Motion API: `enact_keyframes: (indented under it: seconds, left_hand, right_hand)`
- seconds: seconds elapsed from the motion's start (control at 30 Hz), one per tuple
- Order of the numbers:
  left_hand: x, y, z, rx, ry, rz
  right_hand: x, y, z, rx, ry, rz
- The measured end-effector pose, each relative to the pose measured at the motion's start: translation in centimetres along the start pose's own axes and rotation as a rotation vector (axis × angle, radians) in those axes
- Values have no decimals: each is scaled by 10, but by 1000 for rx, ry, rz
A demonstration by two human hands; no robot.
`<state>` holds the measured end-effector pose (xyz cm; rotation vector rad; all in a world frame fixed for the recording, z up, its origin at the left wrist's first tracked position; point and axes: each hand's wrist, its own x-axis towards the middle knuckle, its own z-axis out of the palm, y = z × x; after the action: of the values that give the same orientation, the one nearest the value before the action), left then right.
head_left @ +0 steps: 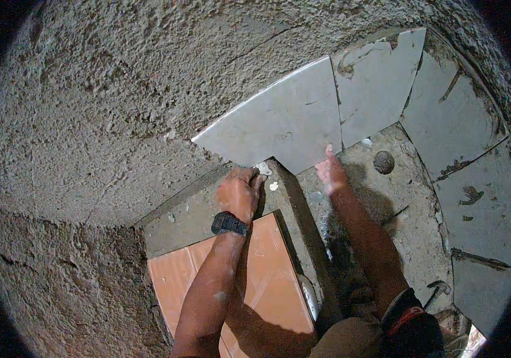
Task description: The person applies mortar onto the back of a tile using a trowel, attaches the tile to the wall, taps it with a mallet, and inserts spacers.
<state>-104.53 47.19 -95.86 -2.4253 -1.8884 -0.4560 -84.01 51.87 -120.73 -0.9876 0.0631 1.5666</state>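
Note:
A pale grey wall tile [279,119] stands against the rough wall, its lower edge just above a concrete ledge. My left hand [240,194], with a dark watch [229,224] on the wrist, is closed at that lower edge near a corner of the ledge. By its fingertips is a small whitish piece [263,169]; whether they grip it is hard to make out. My right hand [332,172] is at the tile's lower right, one digit stretched up against its face and the others partly hidden. A second pale tile [374,89] adjoins it on the right.
Orange tiles [267,256] lie stacked under my left forearm. More grey tiles [455,107] line the right-hand wall. A round dark lump [383,161] sits on the concrete floor [413,179]. A hammer-like tool [439,289] lies at lower right. Rough plaster [88,119] covers the left wall.

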Motion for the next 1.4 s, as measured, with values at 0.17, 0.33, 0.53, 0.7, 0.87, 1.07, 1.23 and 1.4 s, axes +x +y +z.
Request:
enact_keyframes:
  seconds: [0.17,0.33,0.53,0.7,0.87,1.07,1.23,1.4]
  left_hand:
    - [0,2,1,-15,-27,-64]
    - [-1,5,0,53,-35,-74]
    - [0,9,-7,42,-73,-162]
    - [-1,11,-7,-20,16,-112]
    - [1,6,-5,-55,17,-65]
    - [0,22,-22,22,-33,26]
    - [2,38,-74,-91,225,188]
    - [33,22,-112,110,458,383]
  right_hand:
    - [-11,-4,1,-31,-107,-22]
    - [-44,-15,13,-90,-141,-152]
    - [-45,-15,18,-142,-55,-89]
    - [-39,-13,8,-210,-171,-44]
    - [-48,-19,10,-181,-85,-58]
    - [-58,-24,5,-231,-28,-118]
    - [-70,-28,-24,-428,30,-266]
    - [-139,-38,-79,-1448,62,-532]
